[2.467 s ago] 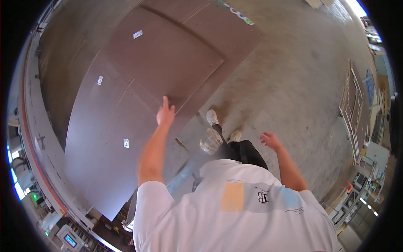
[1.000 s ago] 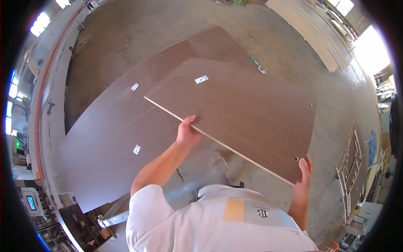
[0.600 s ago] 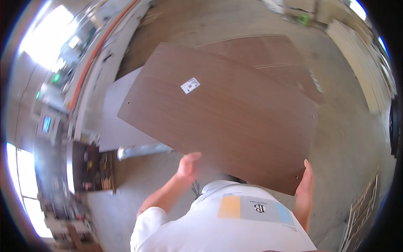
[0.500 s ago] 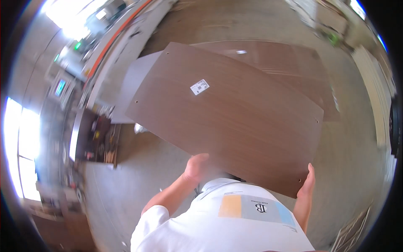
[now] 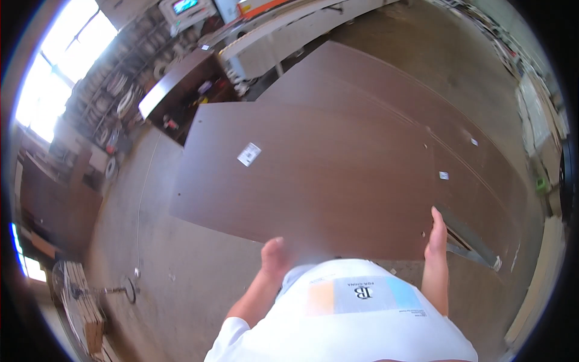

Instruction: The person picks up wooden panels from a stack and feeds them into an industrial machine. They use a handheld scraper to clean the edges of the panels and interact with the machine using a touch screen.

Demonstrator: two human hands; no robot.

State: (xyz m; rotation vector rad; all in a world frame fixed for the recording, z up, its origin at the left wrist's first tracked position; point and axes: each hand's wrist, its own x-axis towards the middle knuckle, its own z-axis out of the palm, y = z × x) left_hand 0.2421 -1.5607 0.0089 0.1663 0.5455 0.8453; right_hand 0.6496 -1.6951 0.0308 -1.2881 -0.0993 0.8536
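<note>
I hold a flat brown wood-grain board (image 5: 313,181) in front of my body, with a white label (image 5: 248,154) near its left end and small holes near its corners. My left hand (image 5: 275,256) grips the near long edge, left of the middle; its fingers go beneath the board and are hidden. At the right short edge is my right hand (image 5: 436,236), its thumb showing along the edge and its other fingers mostly out of sight. Beyond and to the right lie larger brown panels (image 5: 386,84), partly covered by the held board.
A dark open cabinet (image 5: 187,99) with small items stands beyond the board's left end. Behind it runs a long pale machine (image 5: 289,42) with an orange stripe. A stand with a round base (image 5: 129,291) is at lower left. Pale boards (image 5: 537,271) line the right side.
My view has turned left, so the cabinet and machine now sit farther right in it. The held board has swung from a slant to nearly level across my front. Both hands keep their hold.
</note>
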